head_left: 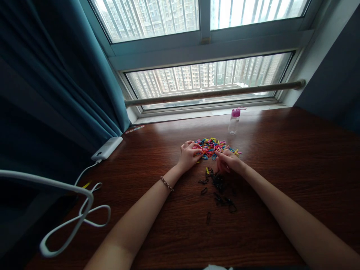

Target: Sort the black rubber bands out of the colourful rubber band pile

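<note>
A heap of small colourful rubber bands, in pink, red, yellow and blue, lies on the brown wooden table. My left hand rests against the heap's left side, its fingers curved and apart, touching the bands. At the heap's near right edge, my right hand has thumb and forefinger pinched together; whatever is between them is too small to make out. Nearer to me is a looser group of black bands, with a few single ones scattered around it. One yellow band lies at that group's far left edge.
A clear bottle with a pink lid stands behind the heap, near the window. At the left table edge lie a white power bank and its looped white cable. Blue curtains hang on the left.
</note>
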Motion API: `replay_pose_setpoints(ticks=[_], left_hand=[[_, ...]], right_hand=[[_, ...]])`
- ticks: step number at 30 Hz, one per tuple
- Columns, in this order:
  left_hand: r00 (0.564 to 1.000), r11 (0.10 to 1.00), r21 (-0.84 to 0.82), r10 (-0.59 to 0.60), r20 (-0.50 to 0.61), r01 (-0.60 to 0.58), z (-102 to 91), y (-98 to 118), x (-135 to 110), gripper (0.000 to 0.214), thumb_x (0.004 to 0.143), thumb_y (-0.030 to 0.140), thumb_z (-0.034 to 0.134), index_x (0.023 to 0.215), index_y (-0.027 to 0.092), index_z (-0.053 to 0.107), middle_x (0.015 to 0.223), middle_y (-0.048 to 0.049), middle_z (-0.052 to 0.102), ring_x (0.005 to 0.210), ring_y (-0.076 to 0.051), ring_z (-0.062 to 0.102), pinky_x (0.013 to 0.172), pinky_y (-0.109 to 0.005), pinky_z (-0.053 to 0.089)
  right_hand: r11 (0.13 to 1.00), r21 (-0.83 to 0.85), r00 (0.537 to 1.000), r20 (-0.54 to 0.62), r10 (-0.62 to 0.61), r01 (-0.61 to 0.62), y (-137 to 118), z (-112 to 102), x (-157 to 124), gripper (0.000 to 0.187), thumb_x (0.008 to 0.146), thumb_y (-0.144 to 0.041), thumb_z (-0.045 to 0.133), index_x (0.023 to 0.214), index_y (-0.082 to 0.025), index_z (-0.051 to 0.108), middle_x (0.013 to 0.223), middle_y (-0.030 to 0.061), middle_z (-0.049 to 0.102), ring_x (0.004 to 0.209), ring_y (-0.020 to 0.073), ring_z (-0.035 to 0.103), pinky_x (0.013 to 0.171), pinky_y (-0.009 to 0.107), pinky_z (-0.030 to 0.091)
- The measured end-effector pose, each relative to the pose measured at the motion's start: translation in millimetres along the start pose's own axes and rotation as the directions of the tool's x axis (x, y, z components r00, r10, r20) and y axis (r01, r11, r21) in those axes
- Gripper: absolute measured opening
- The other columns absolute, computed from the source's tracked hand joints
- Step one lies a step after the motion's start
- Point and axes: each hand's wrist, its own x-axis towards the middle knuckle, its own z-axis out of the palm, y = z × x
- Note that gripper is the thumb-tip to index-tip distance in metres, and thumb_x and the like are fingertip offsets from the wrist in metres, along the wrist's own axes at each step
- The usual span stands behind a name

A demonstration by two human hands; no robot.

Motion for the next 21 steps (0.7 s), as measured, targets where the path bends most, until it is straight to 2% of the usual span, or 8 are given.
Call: replay_pose_setpoints(ticks=[4,8,11,13,15,16,18,21], left_hand=[[1.0,1.0,0.011,-0.009,0.013,0.009,1.4,-1,0,0.006,0.073,0.031,0.063,0.075,0.027,0.067,0.102,-0.0007,0.061,0.11,-0.025,0.037,0.091,-0.043,0.026],[1.0,1.0,0.003,-0.027,0.016,0.027,2.9,-2,-1,0.005,0.072,0.028,0.062,0.074,0.026,0.066,0.102,-0.0009,0.06,0.11,-0.025,0.036,0.091,-0.043,0.025],[0.998,0.999,-0.006,-0.046,0.033,0.046,3.9,-3,-1,0.006,0.071,0.027,0.063,0.076,0.026,0.066,0.103,-0.0014,0.06,0.11,-0.025,0.036,0.091,-0.044,0.025],[0.998,0.999,-0.012,-0.051,0.046,0.051,4.5,-3,-1,0.008,0.071,0.028,0.063,0.078,0.027,0.067,0.103,-0.0014,0.059,0.11,-0.025,0.036,0.091,-0.044,0.025],[0.997,0.999,-0.016,-0.045,0.054,0.046,5.0,-4,-1,0.009,0.071,0.028,0.063,0.079,0.028,0.067,0.104,-0.0011,0.059,0.11,-0.025,0.036,0.091,-0.044,0.024],[0.998,0.999,-0.018,-0.041,0.057,0.042,5.1,-4,-1,0.009,0.072,0.028,0.062,0.079,0.028,0.067,0.104,-0.0009,0.059,0.11,-0.025,0.035,0.091,-0.044,0.024],[0.998,0.999,-0.02,-0.034,0.062,0.035,5.2,-3,0,0.01,0.072,0.027,0.062,0.08,0.029,0.067,0.104,-0.001,0.059,0.111,-0.025,0.035,0.092,-0.044,0.023],[0.996,0.999,-0.024,-0.035,0.08,0.037,5.0,-2,1,0.01,0.073,0.026,0.061,0.08,0.029,0.068,0.104,-0.0015,0.059,0.11,-0.025,0.035,0.092,-0.044,0.023]], right_hand=[[0.993,-0.116,0.998,0.061,0.006,0.001,0,-4,0,0.059,0.085,-0.052,0.036,0.053,-0.011,0.065,0.032,-0.0008,0.046,0.029,0.0055,0.038,0.033,0.018,0.026],[0.99,-0.135,0.991,0.134,-0.02,0.038,-3,-2,1,0.058,0.084,-0.052,0.037,0.051,-0.012,0.065,0.056,0.005,0.064,0.036,0.006,0.043,0.036,0.019,0.031],[0.978,-0.172,0.989,-0.073,-0.131,0.116,-3,-7,2,0.056,0.087,-0.049,0.034,0.057,-0.014,0.066,0.07,0.006,0.067,0.044,0.0089,0.051,0.046,0.022,0.042],[0.942,-0.288,0.92,-0.293,-0.26,0.174,1,-13,4,0.051,0.089,-0.045,0.032,0.067,-0.016,0.068,0.079,0.0063,0.068,0.066,0.0141,0.061,0.066,0.027,0.048],[0.866,-0.47,0.841,-0.39,-0.375,0.168,8,-18,7,0.045,0.09,-0.042,0.031,0.088,-0.017,0.068,0.096,0.0068,0.066,0.093,0.0181,0.058,0.086,0.032,0.043],[0.809,-0.571,0.832,-0.373,-0.41,0.143,12,-20,8,0.042,0.09,-0.041,0.031,0.1,-0.018,0.065,0.106,0.0065,0.063,0.104,0.0191,0.053,0.092,0.034,0.04],[0.652,-0.755,0.873,-0.269,-0.407,0.072,22,-20,12,0.041,0.09,-0.042,0.032,0.118,-0.021,0.054,0.125,0.004,0.052,0.119,0.0204,0.04,0.1,0.038,0.031],[0.42,-0.907,0.942,-0.173,-0.287,-0.039,32,-16,16,0.045,0.089,-0.047,0.033,0.129,-0.028,0.042,0.138,-0.0017,0.037,0.129,0.0225,0.023,0.105,0.043,0.021]])
